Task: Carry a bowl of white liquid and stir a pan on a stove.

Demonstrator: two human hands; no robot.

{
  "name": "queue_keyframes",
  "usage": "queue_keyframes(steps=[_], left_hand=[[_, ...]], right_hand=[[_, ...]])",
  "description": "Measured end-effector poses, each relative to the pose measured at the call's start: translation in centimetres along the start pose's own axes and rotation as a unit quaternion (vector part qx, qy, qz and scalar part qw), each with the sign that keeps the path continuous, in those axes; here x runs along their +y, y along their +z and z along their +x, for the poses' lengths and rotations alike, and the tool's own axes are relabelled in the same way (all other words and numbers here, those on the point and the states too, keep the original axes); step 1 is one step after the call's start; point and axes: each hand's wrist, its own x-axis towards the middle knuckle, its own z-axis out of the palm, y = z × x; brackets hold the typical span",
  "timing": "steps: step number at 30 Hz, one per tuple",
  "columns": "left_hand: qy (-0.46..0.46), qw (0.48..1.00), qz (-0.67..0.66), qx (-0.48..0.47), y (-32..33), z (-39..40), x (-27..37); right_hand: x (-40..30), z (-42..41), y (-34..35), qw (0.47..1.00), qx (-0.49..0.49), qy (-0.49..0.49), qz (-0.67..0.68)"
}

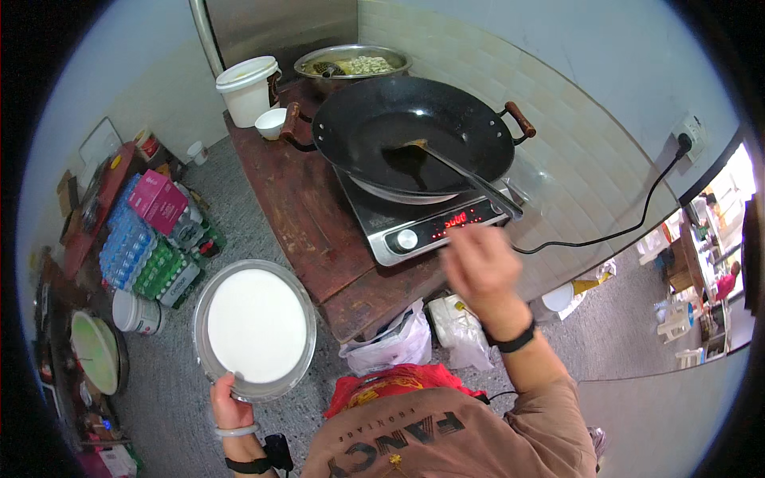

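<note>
My left hand [230, 397] grips the near rim of a round, shiny basin [203, 322], thumb at its edge. Inside lies a smooth, flat white substance [257, 325]; whether it is liquid or powder I cannot tell. My right hand [483, 263], blurred, hovers near the front panel of the induction cooker [382, 254], its fingers curled; anything within them is hidden. On the lit cooker sits a black two-handled wok [364, 137]. A metal-handled spatula [463, 170] rests in it, handle over the near rim, beside a little dark liquid at the bottom.
The wooden table [281, 209] also holds a white lidded bucket [245, 98], a small white bowl [271, 123] and a steel basin of food [406, 64]. A black power cord [597, 244] runs to the wall socket. Plastic bags [391, 346] and bottle packs [134, 239] lie below.
</note>
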Motion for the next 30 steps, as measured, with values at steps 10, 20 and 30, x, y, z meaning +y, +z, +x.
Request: queue_keyframes(steps=[10,20,30], left_hand=[[-0.023,0.999,0.031,-0.005,1.5,2.5,-0.2],[0.021,0.998,-0.033,0.043,4.1,0.5,-1.8],[0.02,0.999,0.019,0.032,5.9,-1.5,-2.0]], right_hand=[[5.2,2.9,-1.0,0.924,-0.239,0.139,-0.265],[11.1,4.4,-3.4,0.938,-0.191,0.086,-0.277],[16.4,4.7,-7.3,0.874,-0.145,0.424,0.19]])
